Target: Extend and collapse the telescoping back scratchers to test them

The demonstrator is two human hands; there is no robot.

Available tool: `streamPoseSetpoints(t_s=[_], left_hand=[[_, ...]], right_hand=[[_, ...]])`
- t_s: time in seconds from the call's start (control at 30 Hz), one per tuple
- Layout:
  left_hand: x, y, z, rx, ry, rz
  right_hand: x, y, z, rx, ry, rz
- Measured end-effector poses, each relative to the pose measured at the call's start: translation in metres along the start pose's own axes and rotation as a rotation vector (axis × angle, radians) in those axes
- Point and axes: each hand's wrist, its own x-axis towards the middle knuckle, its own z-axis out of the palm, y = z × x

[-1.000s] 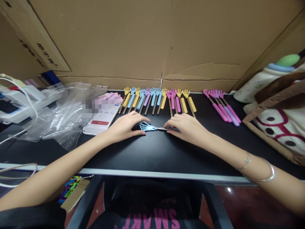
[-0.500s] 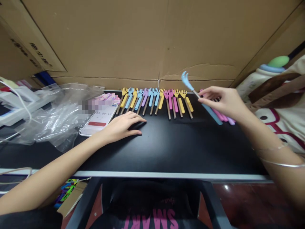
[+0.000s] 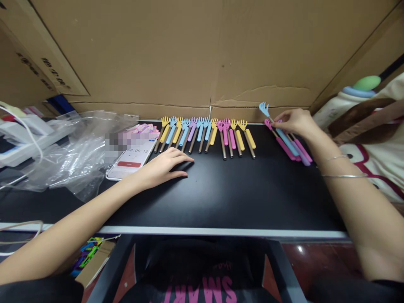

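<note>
Nearest on my feed: a dark garment [image 3: 202,288] with pink lettering below the desk [image 3: 202,202], plus colourful pieces [image 3: 88,252] beside a cardboard flap, lower left.

On the desk, left hand [image 3: 162,166]: lies low near the front of the row, thumb and fingers spread wide, nothing between them. I see no real shift there over the last half second. Phone [image 3: 131,159] with a timer showing, just beyond the forearm; clear plastic packaging [image 3: 78,147] left of it.

Farther back on the right, right hand [image 3: 292,122]: pinched narrow on the metal rod of a blue back scratcher [image 3: 288,140]. Main change: that piece was between both hands at the middle a second ago; now it's over at the right-hand group of pink and purple back scratchers [image 3: 303,151]. Its grip lies in among theirs, claw tilted up toward the back. Can't tell if it bears on them. Fingers haven't let go, so I'd log the placing as under way, not complete.

Row of back scratchers [image 3: 200,134] along the back: yellow, blue, purple, pink, coloured grips lying beside the rods. The blue one has its grip in line with its rod, so I'd class it with the right-hand group.

Behind everything, a cardboard wall [image 3: 176,63].
</note>
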Motion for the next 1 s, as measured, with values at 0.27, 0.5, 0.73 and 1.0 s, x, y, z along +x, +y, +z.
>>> streamPoseSetpoints(t_s=[0.27, 0.5, 0.73, 1.0], left_hand=[[-0.001, -0.001, 0.001, 0.024, 0.043, 0.028], [-0.001, 0.001, 0.000, 0.036, 0.027, 0.033], [0.000, 0.005, -0.003, 0.094, 0.002, 0.017], [-0.002, 0.004, -0.002, 0.158, -0.026, -0.026]], right_hand=[[0.006, 0.006, 0.030, -0.228, -0.044, -0.039], [-0.005, 0.001, 0.032, -0.306, -0.050, -0.035], [-0.005, 0.003, 0.037, -0.359, -0.005, -0.011], [-0.003, 0.009, 0.044, -0.376, 0.033, -0.041]])
